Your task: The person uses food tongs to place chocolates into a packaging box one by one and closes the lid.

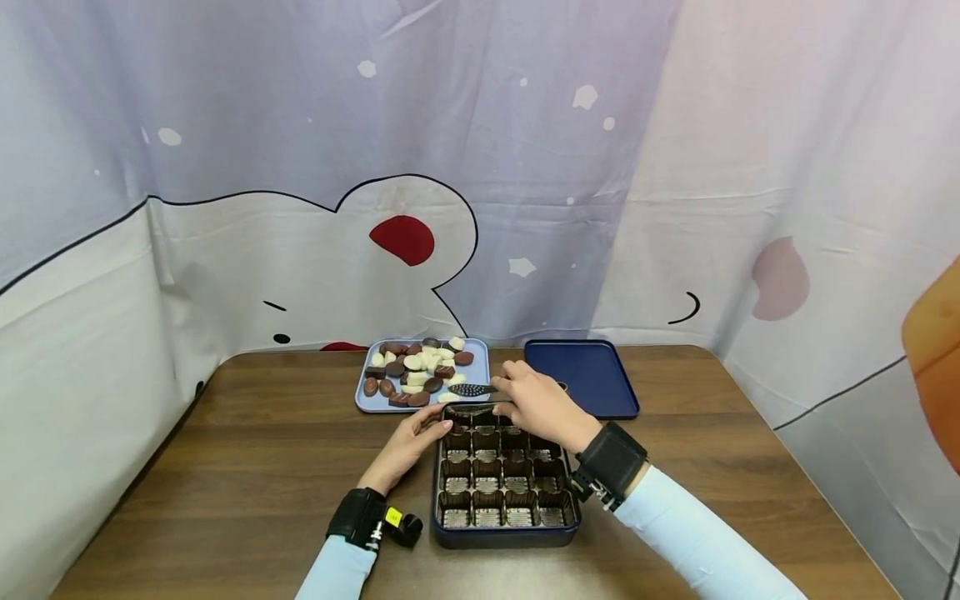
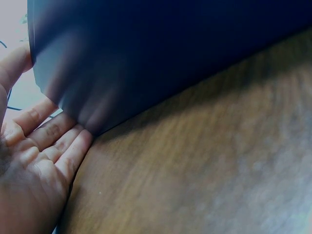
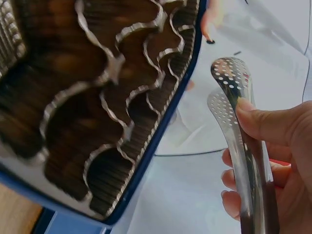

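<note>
A dark blue box [image 1: 506, 539] with a brown plastic insert [image 1: 487, 471] divided into several compartments stands in front of the person. At its far left corner the left hand [image 1: 408, 446] touches the side, thumb by the rim. The left wrist view shows its nearly straight fingers [image 2: 53, 131] against the blue wall. Above the box's far edge, the right hand [image 1: 536, 404] grips metal tongs [image 3: 248, 161] with perforated ends. Those ends are apart in the right wrist view, with nothing between them. In the head view they point left, over the near edge of the chocolates [image 1: 415, 362].
A light blue tray [image 1: 362, 404] behind the box bears the brown, dark and white chocolates. A dark blue lid or tray [image 1: 581, 371] lies to its right. The wooden table [image 1: 262, 467] ends at a printed curtain [image 1: 525, 208]. Both wrists wear black camera bands.
</note>
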Action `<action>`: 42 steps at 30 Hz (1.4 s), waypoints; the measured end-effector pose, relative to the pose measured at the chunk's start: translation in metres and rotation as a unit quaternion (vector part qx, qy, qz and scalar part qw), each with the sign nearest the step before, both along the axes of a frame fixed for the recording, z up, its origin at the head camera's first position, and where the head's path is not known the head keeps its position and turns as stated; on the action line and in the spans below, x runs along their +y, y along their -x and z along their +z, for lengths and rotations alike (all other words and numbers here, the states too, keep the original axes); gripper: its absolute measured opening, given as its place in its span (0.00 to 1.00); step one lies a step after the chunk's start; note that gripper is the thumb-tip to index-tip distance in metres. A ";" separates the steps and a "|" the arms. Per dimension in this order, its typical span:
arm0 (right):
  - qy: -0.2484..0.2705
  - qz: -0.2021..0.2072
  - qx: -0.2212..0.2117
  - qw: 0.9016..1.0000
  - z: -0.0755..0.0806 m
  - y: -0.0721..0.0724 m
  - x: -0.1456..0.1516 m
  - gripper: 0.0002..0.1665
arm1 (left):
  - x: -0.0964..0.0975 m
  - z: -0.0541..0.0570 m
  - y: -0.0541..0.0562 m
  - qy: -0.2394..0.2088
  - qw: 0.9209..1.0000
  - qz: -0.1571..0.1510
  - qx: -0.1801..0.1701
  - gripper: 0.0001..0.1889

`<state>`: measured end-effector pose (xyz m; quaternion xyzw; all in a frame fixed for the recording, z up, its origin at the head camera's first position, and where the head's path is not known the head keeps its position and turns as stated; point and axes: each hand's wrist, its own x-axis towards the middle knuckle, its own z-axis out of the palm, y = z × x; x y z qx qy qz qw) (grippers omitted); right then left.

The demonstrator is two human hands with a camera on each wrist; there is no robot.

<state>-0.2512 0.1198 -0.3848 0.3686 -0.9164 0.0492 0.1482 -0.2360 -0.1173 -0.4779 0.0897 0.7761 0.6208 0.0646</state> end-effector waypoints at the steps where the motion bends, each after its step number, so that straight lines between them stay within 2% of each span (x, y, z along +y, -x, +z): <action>1: 0.003 -0.004 -0.001 1.000 0.002 0.002 0.000 0.18 | 0.000 0.002 -0.001 0.001 1.000 0.000 0.002 0.28; 3: 0.005 -0.012 0.002 1.000 0.004 0.006 0.001 0.20 | -0.001 0.001 0.000 0.003 1.000 -0.001 0.003 0.28; 5: -0.001 -0.016 0.012 1.000 0.007 0.012 0.001 0.21 | -0.002 -0.006 0.005 0.005 1.000 0.001 0.001 0.28; 10: -0.035 -0.009 0.065 0.997 0.012 0.029 -0.001 0.16 | -0.005 -0.024 0.015 0.004 1.000 -0.002 -0.005 0.29; 17: -0.089 -0.032 0.107 0.990 0.019 0.051 -0.013 0.11 | -0.006 -0.021 0.014 0.005 1.000 -0.004 0.000 0.29; 20: -0.121 -0.039 0.144 0.981 0.019 0.055 -0.018 0.07 | -0.006 -0.022 0.015 0.007 1.000 -0.004 -0.001 0.29; 21: -0.130 -0.039 0.157 0.978 0.019 0.056 -0.021 0.08 | -0.007 -0.026 0.017 0.008 1.000 -0.006 -0.002 0.30; 24: -0.163 -0.047 0.184 0.968 0.014 0.058 -0.026 0.08 | -0.008 -0.026 0.017 0.011 1.000 -0.013 -0.002 0.31; 30: -0.237 -0.060 0.182 0.952 0.000 0.065 -0.038 0.08 | -0.007 -0.026 0.018 -0.001 1.000 -0.019 -0.007 0.30; 34: -0.267 -0.072 0.180 0.944 -0.007 0.068 -0.044 0.09 | -0.006 -0.026 0.018 0.000 1.000 -0.016 -0.008 0.30; 38: -0.272 -0.084 0.182 0.941 -0.011 0.070 -0.048 0.08 | -0.005 -0.027 0.018 0.002 1.000 -0.016 -0.004 0.30; 42: -0.272 -0.083 0.170 0.944 -0.013 0.070 -0.050 0.06 | -0.006 -0.027 0.019 -0.003 1.000 -0.014 -0.005 0.30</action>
